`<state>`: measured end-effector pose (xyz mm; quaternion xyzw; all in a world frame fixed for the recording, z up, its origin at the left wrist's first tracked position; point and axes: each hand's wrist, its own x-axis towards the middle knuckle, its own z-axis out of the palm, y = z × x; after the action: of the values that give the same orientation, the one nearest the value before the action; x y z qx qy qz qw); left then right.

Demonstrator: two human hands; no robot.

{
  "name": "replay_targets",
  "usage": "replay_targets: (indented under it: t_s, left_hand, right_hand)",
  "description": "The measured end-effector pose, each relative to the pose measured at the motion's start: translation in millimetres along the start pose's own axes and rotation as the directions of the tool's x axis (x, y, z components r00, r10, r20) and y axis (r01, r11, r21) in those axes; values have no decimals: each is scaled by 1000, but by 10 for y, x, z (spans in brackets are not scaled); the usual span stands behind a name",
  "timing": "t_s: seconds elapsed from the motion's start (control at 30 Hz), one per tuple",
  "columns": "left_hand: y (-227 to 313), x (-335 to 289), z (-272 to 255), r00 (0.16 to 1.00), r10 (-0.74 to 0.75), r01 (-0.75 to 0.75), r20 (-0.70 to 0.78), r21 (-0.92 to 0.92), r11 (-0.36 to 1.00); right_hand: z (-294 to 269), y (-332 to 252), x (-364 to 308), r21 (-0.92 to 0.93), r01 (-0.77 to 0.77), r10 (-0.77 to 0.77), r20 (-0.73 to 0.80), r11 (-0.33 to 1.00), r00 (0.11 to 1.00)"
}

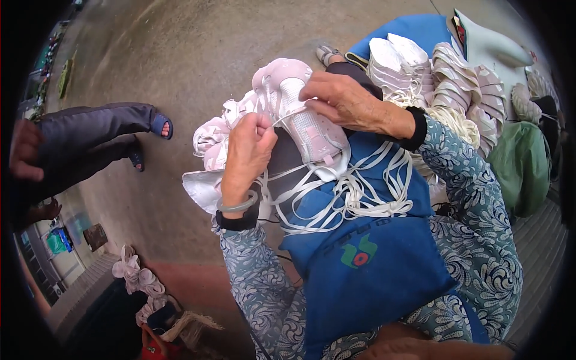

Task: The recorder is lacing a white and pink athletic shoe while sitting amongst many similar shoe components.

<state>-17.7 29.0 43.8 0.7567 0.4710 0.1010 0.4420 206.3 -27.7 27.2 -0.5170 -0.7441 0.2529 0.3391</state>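
Observation:
A pink and white shoe upper (311,135) lies across my lap. My left hand (247,150) is closed at its left side, fingers pinched on a white shoelace (282,120). Over the upper's right side my right hand (348,103) pinches the lace too, which runs between the two hands across the upper's opening. A loose bundle of white laces (369,195) spreads over my blue apron (384,258). More pink and white uppers (210,141) sit just beyond my left hand. The fingertips partly hide the lace ends.
Stacked shoe uppers (450,72) and cream laces stand at the right, near a green sack (521,165). Another person's legs (96,129) in dark trousers and blue sandals are at the left. More uppers (141,279) lie at the lower left.

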Motion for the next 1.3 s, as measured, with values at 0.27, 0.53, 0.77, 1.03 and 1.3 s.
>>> replay_targets:
  t_s: [0.27,0.53,0.77,1.03,1.3]
  left_hand:
    - [-164,-163,157,974,151,-181,-171,-175,968]
    - [-22,-359,101,977,-127,-72,-174,-819,570]
    - [61,-462,250,963,-156,-52,-219,-723,688]
    - [98,-505,325,987,-84,-32,-138,-678,734]
    - [268,-472,399,984,70,-148,-167,-523,839]
  right_hand:
    - [412,-14,199,-55,190,-179,160,980,971]
    - [74,-931,33,576,-174,-5,295,799,955]
    - [257,-617,162,727,-375,333,211,575,919]
    - [242,-571,125,743,-380,277,267,551,923]
    - [242,-420,226,245,184,-174,-60,952,983]
